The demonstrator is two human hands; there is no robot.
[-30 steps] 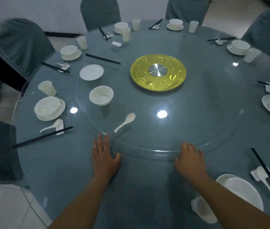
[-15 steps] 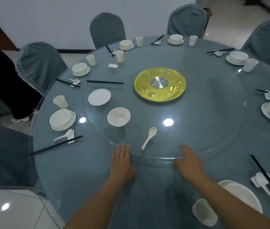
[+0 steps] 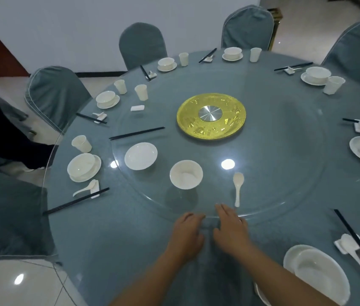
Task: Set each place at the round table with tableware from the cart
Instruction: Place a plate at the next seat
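Note:
Both hands rest at the near rim of the glass turntable (image 3: 285,195). My left hand (image 3: 187,230) has its fingers bent onto the rim. My right hand (image 3: 229,228) lies flat beside it, fingers straight on the glass. Neither holds anything. On the turntable sit a white bowl (image 3: 186,174), a white plate (image 3: 140,155), a white spoon (image 3: 238,186), black chopsticks (image 3: 136,133), a chopstick rest (image 3: 137,108) and a cup (image 3: 141,92). The round table (image 3: 117,235) has a grey-blue cloth.
A gold disc (image 3: 211,115) marks the turntable's centre. Set places with bowls, cups, spoons and chopsticks ring the table; one plate with bowl (image 3: 317,272) lies near right. Covered chairs (image 3: 55,93) surround the table. A person's dark leg (image 3: 9,138) is at the left.
The turntable has rotated, carrying bowl, plate and spoon to the right. My hands have drawn together at the near rim, the right hand sliding left. The view rose.

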